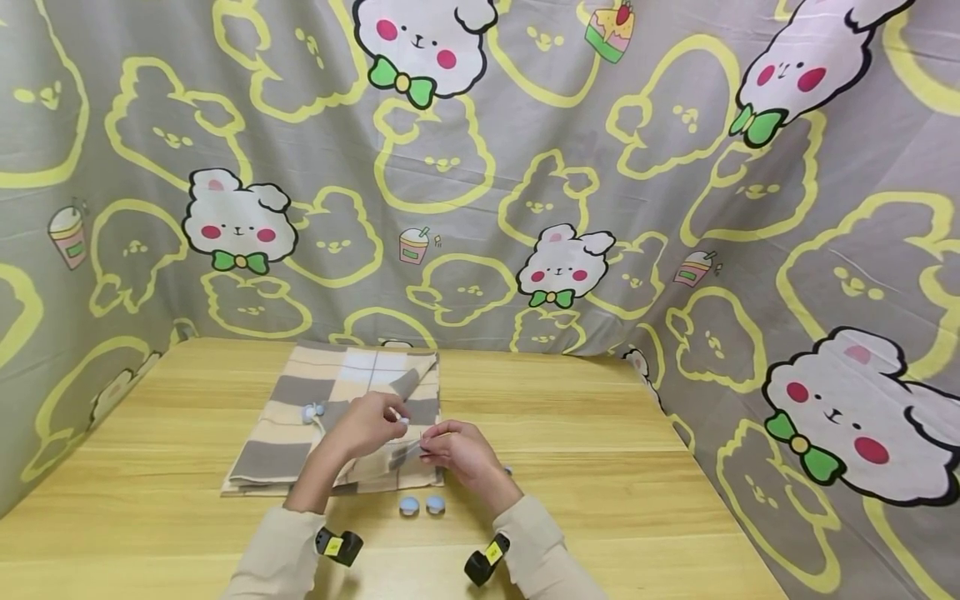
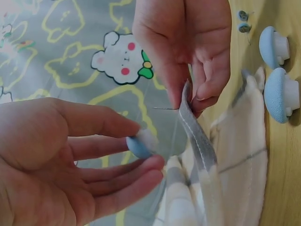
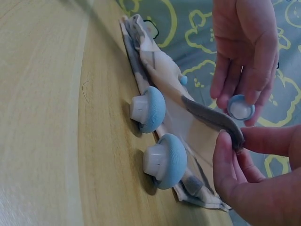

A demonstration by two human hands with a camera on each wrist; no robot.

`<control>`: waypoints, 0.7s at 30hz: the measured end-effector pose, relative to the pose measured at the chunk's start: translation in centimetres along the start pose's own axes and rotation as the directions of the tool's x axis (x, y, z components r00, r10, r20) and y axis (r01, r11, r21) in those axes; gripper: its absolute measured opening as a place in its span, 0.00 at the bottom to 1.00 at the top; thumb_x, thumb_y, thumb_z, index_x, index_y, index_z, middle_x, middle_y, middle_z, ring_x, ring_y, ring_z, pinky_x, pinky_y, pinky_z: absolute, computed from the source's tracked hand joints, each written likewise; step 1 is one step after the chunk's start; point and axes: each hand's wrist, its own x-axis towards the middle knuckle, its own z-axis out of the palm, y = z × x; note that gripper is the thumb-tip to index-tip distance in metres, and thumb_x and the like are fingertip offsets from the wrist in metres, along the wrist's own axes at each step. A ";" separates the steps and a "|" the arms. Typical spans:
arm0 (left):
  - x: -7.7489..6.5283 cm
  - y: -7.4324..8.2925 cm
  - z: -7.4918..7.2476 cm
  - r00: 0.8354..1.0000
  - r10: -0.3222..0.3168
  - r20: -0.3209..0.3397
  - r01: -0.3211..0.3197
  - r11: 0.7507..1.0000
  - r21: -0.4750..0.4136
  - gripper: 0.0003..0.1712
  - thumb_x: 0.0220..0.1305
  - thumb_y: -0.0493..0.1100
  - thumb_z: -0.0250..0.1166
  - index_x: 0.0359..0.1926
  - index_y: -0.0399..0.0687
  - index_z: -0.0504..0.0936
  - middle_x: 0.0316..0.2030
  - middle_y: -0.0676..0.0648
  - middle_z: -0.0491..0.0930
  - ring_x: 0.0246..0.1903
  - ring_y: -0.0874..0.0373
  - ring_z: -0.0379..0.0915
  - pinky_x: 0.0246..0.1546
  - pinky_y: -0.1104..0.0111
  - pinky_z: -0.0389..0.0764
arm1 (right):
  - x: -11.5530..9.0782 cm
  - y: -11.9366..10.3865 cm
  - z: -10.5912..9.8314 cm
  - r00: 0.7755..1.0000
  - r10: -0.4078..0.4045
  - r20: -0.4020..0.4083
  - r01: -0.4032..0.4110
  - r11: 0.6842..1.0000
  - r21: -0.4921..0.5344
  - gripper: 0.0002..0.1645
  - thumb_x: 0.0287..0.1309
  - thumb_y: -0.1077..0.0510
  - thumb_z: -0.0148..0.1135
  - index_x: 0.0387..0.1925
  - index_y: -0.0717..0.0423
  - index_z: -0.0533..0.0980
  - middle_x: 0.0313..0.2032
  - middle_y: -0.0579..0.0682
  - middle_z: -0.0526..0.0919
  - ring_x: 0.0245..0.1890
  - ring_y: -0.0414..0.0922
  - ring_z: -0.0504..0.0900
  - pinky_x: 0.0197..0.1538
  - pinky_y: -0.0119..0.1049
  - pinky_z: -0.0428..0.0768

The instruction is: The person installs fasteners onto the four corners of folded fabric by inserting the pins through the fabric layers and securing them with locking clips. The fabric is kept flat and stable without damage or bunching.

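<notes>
My left hand [image 1: 367,427] pinches a small light-blue cap with a white inner side [image 2: 140,147] between thumb and fingers. Close by on the right, my right hand [image 1: 463,454] grips a grey corner of a folded plaid cloth [image 1: 281,458], lifted off the table. From that corner a thin metal pin [image 2: 164,108] sticks out toward the cap, with a gap between them. Two light-blue mushroom-shaped fasteners with white stems [image 3: 153,109] lie on the table in front of the cloth.
More light-blue fastener pieces [image 1: 312,412] sit on the cloth's left part. Two small pin pieces [image 2: 242,21] lie on the wooden table [image 1: 570,517] beyond my right hand. A patterned grey curtain [image 1: 465,167] encloses the back and sides.
</notes>
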 end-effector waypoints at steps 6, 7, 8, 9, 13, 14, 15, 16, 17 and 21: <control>0.2 -0.3 -0.2 0.999 0.036 -0.030 -0.038 0.997 -0.067 0.10 0.57 0.36 0.62 0.41 0.42 0.83 0.33 0.43 0.84 0.29 0.55 0.80 0.27 0.65 0.77 | 0.1 0.1 0.1 1.000 -0.007 0.001 0.007 1.000 0.009 0.06 0.55 0.69 0.59 0.36 0.69 0.74 0.33 0.54 0.80 0.29 0.44 0.82 0.40 0.38 0.81; 0.3 -0.3 -0.2 0.999 0.036 -0.026 -0.039 0.995 -0.088 0.10 0.58 0.36 0.62 0.41 0.41 0.83 0.34 0.43 0.84 0.29 0.53 0.81 0.28 0.64 0.78 | 0.1 0.1 0.1 1.000 -0.005 0.000 0.005 1.000 0.010 0.06 0.55 0.69 0.59 0.36 0.69 0.74 0.33 0.54 0.79 0.29 0.44 0.82 0.40 0.38 0.81; 0.3 -0.3 -0.1 0.999 0.037 -0.021 -0.039 0.994 -0.106 0.10 0.59 0.35 0.62 0.42 0.41 0.83 0.34 0.43 0.84 0.30 0.52 0.82 0.29 0.64 0.79 | 0.1 0.1 0.1 1.000 -0.003 -0.001 0.003 1.000 0.011 0.06 0.55 0.69 0.59 0.36 0.69 0.74 0.33 0.54 0.79 0.29 0.44 0.82 0.40 0.37 0.81; 0.3 -0.3 -0.1 0.999 0.038 -0.017 -0.039 0.992 -0.120 0.09 0.59 0.35 0.62 0.42 0.41 0.83 0.34 0.42 0.84 0.31 0.51 0.82 0.30 0.63 0.79 | 0.1 0.1 0.1 1.000 -0.002 -0.001 0.002 1.000 0.011 0.06 0.55 0.69 0.59 0.36 0.69 0.74 0.32 0.54 0.79 0.29 0.44 0.82 0.40 0.37 0.81; 0.5 -0.4 0.2 1.000 0.031 0.004 -0.030 0.987 -0.158 0.09 0.60 0.33 0.62 0.42 0.40 0.82 0.36 0.41 0.84 0.31 0.49 0.83 0.33 0.61 0.81 | 0.1 0.1 0.1 1.000 0.000 -0.004 0.000 1.000 0.008 0.07 0.56 0.69 0.60 0.37 0.69 0.74 0.32 0.54 0.80 0.29 0.44 0.83 0.39 0.37 0.81; 0.5 -0.4 0.3 1.000 0.030 0.004 -0.029 0.987 -0.157 0.09 0.60 0.33 0.62 0.42 0.40 0.82 0.36 0.41 0.84 0.31 0.50 0.82 0.34 0.61 0.81 | 0.1 0.1 0.1 1.000 -0.001 -0.004 0.001 1.000 0.008 0.07 0.56 0.69 0.60 0.37 0.69 0.74 0.32 0.54 0.80 0.29 0.44 0.83 0.39 0.37 0.82; 0.5 -0.4 0.4 1.000 0.029 0.004 -0.028 0.987 -0.156 0.09 0.60 0.32 0.62 0.42 0.40 0.82 0.36 0.41 0.84 0.31 0.51 0.82 0.34 0.61 0.81 | 0.1 0.1 0.1 1.000 -0.002 -0.005 0.002 1.000 0.008 0.07 0.56 0.69 0.60 0.37 0.70 0.74 0.32 0.54 0.80 0.29 0.44 0.83 0.39 0.37 0.82; 0.6 -0.3 0.5 1.000 0.027 0.005 -0.026 0.987 -0.157 0.10 0.59 0.32 0.62 0.42 0.40 0.82 0.36 0.41 0.84 0.31 0.51 0.82 0.34 0.61 0.81 | 0.1 0.1 0.1 1.000 -0.003 -0.005 0.003 1.000 0.009 0.08 0.56 0.68 0.60 0.37 0.70 0.74 0.32 0.55 0.80 0.29 0.44 0.83 0.39 0.37 0.82; 0.6 -0.3 0.6 1.000 0.027 0.006 -0.026 0.987 -0.158 0.10 0.59 0.31 0.62 0.42 0.40 0.82 0.37 0.41 0.84 0.31 0.51 0.82 0.34 0.61 0.81 | 0.1 0.1 0.1 1.000 -0.003 -0.005 0.003 1.000 0.011 0.08 0.56 0.68 0.60 0.38 0.70 0.74 0.32 0.55 0.80 0.29 0.44 0.83 0.39 0.37 0.82; 0.6 -0.3 0.8 1.000 0.026 0.008 -0.024 0.987 -0.162 0.11 0.59 0.30 0.62 0.43 0.39 0.82 0.37 0.41 0.84 0.31 0.49 0.82 0.33 0.60 0.81 | 0.1 0.1 0.1 1.000 -0.007 0.000 0.007 1.000 0.012 0.08 0.56 0.68 0.61 0.38 0.70 0.74 0.32 0.55 0.81 0.29 0.44 0.83 0.39 0.37 0.82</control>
